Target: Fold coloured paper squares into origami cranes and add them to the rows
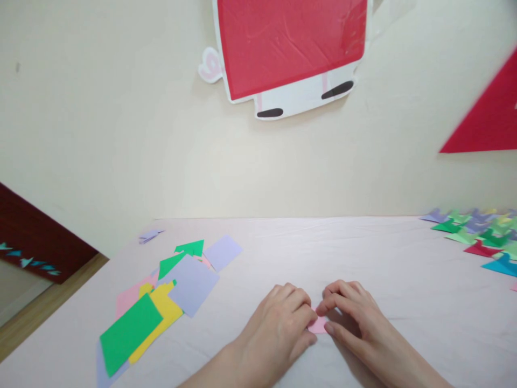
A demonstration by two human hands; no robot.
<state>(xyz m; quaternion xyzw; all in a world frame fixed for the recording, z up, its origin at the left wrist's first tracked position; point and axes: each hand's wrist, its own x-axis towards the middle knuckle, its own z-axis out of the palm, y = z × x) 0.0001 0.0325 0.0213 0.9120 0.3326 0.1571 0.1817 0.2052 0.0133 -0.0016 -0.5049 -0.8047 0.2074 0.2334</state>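
Observation:
A small piece of pink paper (318, 325) lies on the pale cloth-covered table, between my two hands and partly hidden by them. My left hand (281, 322) has its fingers curled over the paper's left side, with the thumb near its lower edge. From the other side, my right hand (361, 319) holds the paper's right edge with bent index finger and thumb. Whether the paper is folded under my fingers cannot be made out.
To the left lie loose sheets: green paper (131, 334), yellow paper (161, 307) and lilac paper (191, 283). Several folded paper shapes (490, 237) stand in rows at the far right. A wall with a red-and-white cartoon cutout (293, 48) rises behind the table.

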